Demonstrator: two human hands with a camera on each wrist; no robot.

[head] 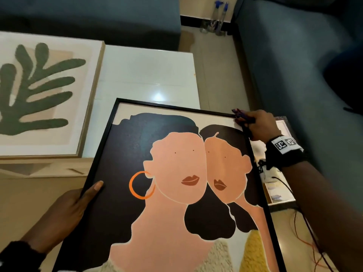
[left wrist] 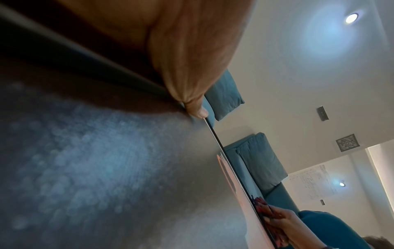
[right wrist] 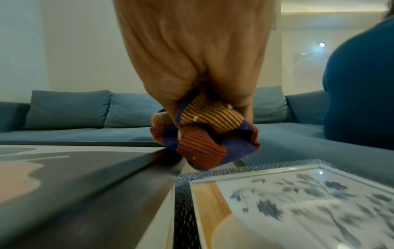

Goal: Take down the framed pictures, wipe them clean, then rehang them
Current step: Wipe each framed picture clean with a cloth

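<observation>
While left hand (head: pixel 64 211) grips black-framed portrait (head: pixel 176 193) | right hand (head: pixel 259 124) fingers clutch striped cloth (right wrist: pixel 209 133) at its corner

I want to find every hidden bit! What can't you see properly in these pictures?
- Left hand fingers: head view, hidden behind the black-framed picture; only the thumb shows.
- Flower picture: right wrist view, blurred; head view, mostly behind the right hand and arm.
- Striped cloth: bunched, full size hidden.
- Spray bottles: head view, too small and blurry.
</observation>
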